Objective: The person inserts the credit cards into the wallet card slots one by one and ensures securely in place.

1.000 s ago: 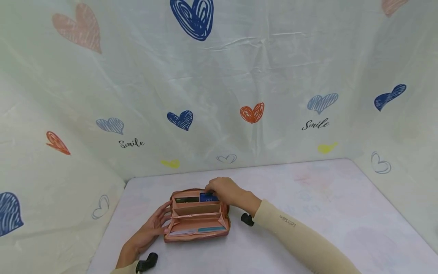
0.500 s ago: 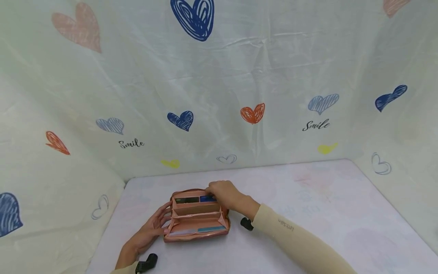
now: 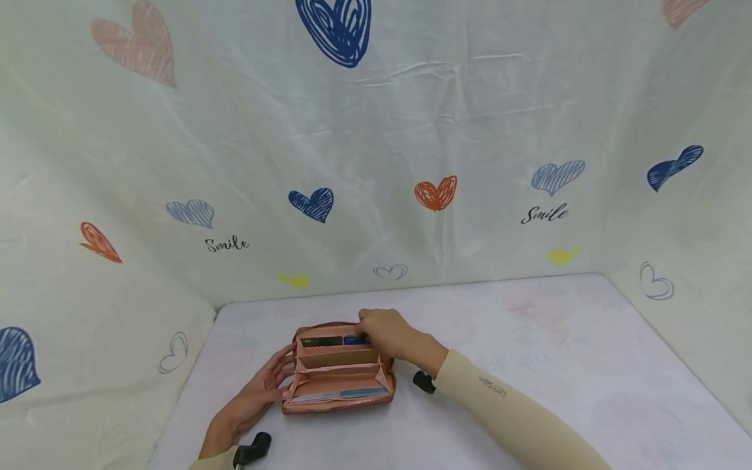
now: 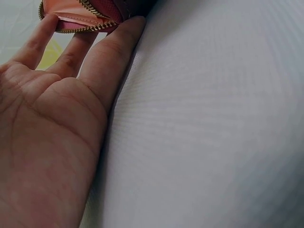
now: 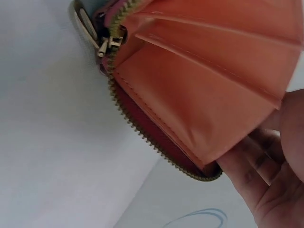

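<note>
An unzipped pink zip-around wallet [image 3: 337, 380] lies spread on the table, its folded compartments facing up. In its back row sit a dark card [image 3: 322, 341] and a blue card [image 3: 354, 340], the latter partly hidden by my right hand [image 3: 388, 331]. That hand grips the wallet's back right edge, and in the right wrist view its fingers [image 5: 244, 173] reach behind the orange inner panel. My left hand [image 3: 254, 395] steadies the wallet's left side with fairly straight fingers, the thumb at the front left corner. White and light-blue cards [image 3: 363, 392] lie in the front slots.
The wallet rests on a pale table [image 3: 470, 405] toward the left. A white curtain [image 3: 376, 143] printed with hearts hangs behind and on both sides. Black wrist cameras [image 3: 252, 449] sit at both sleeves. The zipper pull [image 5: 102, 47] hangs at one side of the wallet.
Less of the blue card shows above its slot than a second ago. The right hand has moved slightly down with it, while the left hand stays in place.
</note>
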### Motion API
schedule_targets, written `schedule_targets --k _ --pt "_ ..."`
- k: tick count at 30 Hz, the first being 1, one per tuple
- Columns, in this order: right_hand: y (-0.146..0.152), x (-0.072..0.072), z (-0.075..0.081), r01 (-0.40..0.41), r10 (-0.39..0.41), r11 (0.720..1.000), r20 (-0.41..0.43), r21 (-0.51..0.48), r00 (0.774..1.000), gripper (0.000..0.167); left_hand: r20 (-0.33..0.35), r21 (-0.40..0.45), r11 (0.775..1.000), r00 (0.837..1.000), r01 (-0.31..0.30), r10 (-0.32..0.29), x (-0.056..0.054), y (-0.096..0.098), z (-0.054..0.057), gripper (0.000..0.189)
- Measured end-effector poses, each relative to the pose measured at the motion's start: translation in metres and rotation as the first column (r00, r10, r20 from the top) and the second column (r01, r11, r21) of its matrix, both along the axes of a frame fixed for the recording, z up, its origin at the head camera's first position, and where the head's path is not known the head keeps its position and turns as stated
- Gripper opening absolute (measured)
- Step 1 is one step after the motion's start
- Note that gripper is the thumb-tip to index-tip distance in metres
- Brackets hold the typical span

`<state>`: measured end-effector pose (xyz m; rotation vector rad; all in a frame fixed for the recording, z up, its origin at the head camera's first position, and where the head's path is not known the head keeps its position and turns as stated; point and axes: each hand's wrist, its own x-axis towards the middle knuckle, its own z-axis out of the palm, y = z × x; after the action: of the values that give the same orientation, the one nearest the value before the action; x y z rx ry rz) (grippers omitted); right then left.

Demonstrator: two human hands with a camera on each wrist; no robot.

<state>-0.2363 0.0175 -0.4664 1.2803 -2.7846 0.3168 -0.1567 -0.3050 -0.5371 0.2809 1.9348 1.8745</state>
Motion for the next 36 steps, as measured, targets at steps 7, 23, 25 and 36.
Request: schedule_targets --k 7,23,25,36 --pt "0.004 0.004 0.007 -0.045 0.045 0.999 0.028 -0.013 0.999 0.015 -0.037 0.021 0.999 0.999 0.03 -0.029 -0.001 0.0 -0.002 0.088" --pt "0.02 0.012 0.005 -0.027 0.056 0.987 0.181 -0.157 0.982 0.026 0.027 -0.008 1.0 0.999 -0.023 0.023 0.002 0.003 0.004 0.093" --pt "0.024 0.014 0.003 -0.022 0.055 0.986 0.195 -0.168 0.979 0.027 0.027 -0.01 1.0 0.999 -0.021 0.021 0.002 0.003 0.004 0.092" --pt "0.062 0.033 -0.016 0.017 0.11 0.885 0.244 -0.465 0.963 0.032 0.018 0.0 1.0 1.0 -0.019 0.019 0.004 0.002 0.003 0.09"
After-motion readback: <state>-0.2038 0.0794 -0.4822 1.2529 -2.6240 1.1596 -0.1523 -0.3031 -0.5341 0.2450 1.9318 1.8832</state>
